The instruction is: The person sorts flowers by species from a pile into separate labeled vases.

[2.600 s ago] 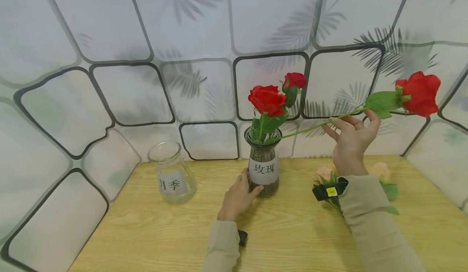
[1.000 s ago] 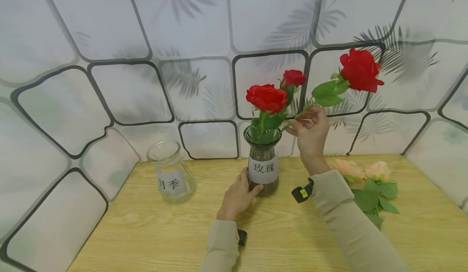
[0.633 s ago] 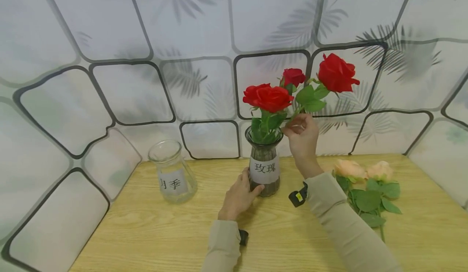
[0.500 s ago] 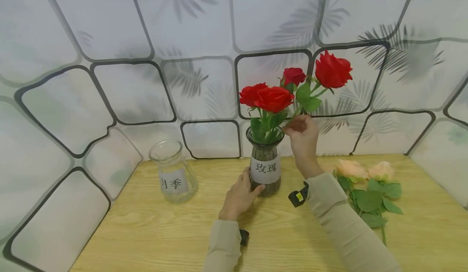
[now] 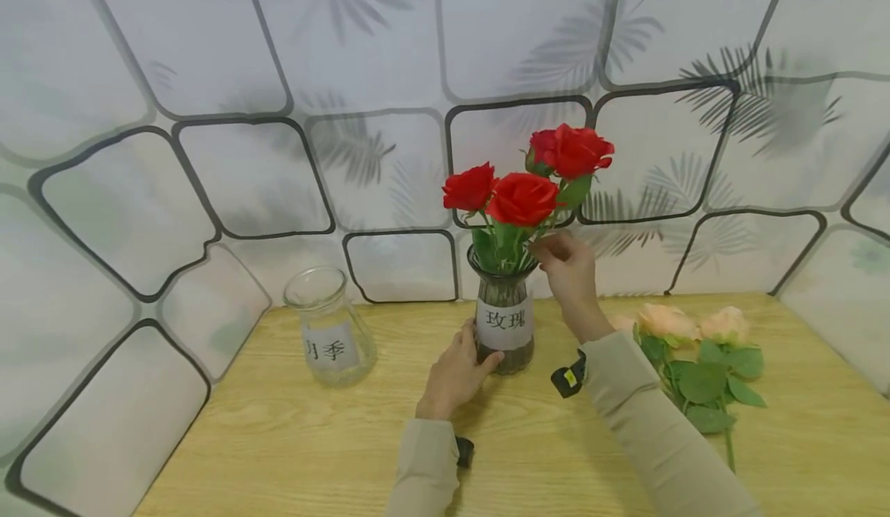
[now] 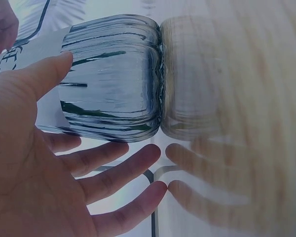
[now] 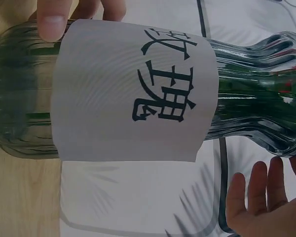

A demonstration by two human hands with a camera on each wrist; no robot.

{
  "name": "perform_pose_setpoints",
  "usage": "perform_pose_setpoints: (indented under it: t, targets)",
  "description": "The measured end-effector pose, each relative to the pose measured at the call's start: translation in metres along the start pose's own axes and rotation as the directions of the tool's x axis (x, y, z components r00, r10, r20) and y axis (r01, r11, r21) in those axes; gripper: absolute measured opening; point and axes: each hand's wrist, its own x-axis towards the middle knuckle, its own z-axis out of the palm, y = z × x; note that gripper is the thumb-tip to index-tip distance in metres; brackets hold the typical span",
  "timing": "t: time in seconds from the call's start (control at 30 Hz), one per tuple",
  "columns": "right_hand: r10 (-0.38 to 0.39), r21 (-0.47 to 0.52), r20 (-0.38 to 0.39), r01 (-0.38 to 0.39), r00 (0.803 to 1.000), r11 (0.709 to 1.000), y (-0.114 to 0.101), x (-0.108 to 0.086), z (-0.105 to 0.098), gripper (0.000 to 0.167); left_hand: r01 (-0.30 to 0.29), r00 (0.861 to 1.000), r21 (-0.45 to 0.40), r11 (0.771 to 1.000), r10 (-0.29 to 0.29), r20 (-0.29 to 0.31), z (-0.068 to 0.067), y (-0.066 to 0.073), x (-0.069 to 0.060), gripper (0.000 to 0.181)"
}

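The dark ribbed glass vase [image 5: 505,291] [image 6: 113,74] [image 7: 259,94] stands upright with a white label [image 7: 103,89] and several red roses [image 5: 523,198] in it. My left hand [image 5: 455,374] [image 6: 44,138] holds its lower part, thumb in front and fingers behind. At the rim's right side, my right hand [image 5: 570,277] [image 7: 266,202] pinches the stem of the rightmost rose [image 5: 582,152], whose bloom overlaps a darker red one behind. The fingertips of that hand partly cover the stem.
A clear glass vase [image 5: 337,347] with a white label stands left of the dark one. Peach flowers [image 5: 667,322] with green leaves lie on the wooden table [image 5: 334,447] at the right, partly behind my right sleeve [image 5: 660,416]. A patterned backdrop [image 5: 389,161] rises behind.
My right hand has brought the rose left and more upright, then lower, its stem going deeper into the dark vase. The other blooms have shifted a little. My left hand has stayed on the vase.
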Motion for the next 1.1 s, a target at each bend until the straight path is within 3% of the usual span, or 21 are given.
perform_pose_setpoints:
  t: [0.17, 0.3, 0.5, 0.73, 0.83, 0.93, 1.1]
  targets:
    - [0.008, 0.072, -0.001, -0.008, 1.0, 0.997, 0.0, -0.001, -0.001, 0.022, -0.002, 1.0, -0.001, 1.0, 0.002, 0.006, 0.003, 0.0, -0.001, 0.079]
    - [0.015, 0.042, 0.027, -0.016, 1.0, 0.999, 0.003, -0.002, -0.002, 0.023, 0.008, 0.999, -0.013, 1.0, -0.008, 0.035, 0.0, -0.004, -0.004, 0.078]
    - [0.043, 0.048, 0.076, -0.046, 0.996, 0.998, 0.003, -0.003, -0.009, 0.026, 0.037, 0.997, 0.079, 0.996, -0.042, 0.062, -0.033, -0.013, -0.017, 0.068]
    - [0.084, 0.052, 0.037, -0.085, 0.996, 0.995, 0.002, -0.012, -0.043, 0.026, -0.08, 0.995, 0.235, 0.969, 0.091, -0.04, -0.069, -0.02, -0.04, 0.054]
    - [0.095, 0.047, 0.039, -0.097, 0.995, 0.994, 0.004, -0.018, -0.058, 0.016, -0.138, 0.979, 0.269, 0.953, 0.172, -0.109, -0.08, -0.025, -0.049, 0.049]
    - [0.094, 0.068, 0.037, -0.097, 0.995, 0.993, 0.008, -0.025, -0.071, 0.004, -0.195, 0.948, 0.312, 0.93, 0.26, -0.185, -0.091, -0.03, -0.057, 0.044]
    - [0.088, 0.056, 0.067, -0.092, 0.994, 0.994, 0.016, -0.034, -0.09, 0.003, -0.229, 0.894, 0.392, 0.891, 0.352, -0.277, -0.105, -0.039, -0.07, 0.04]
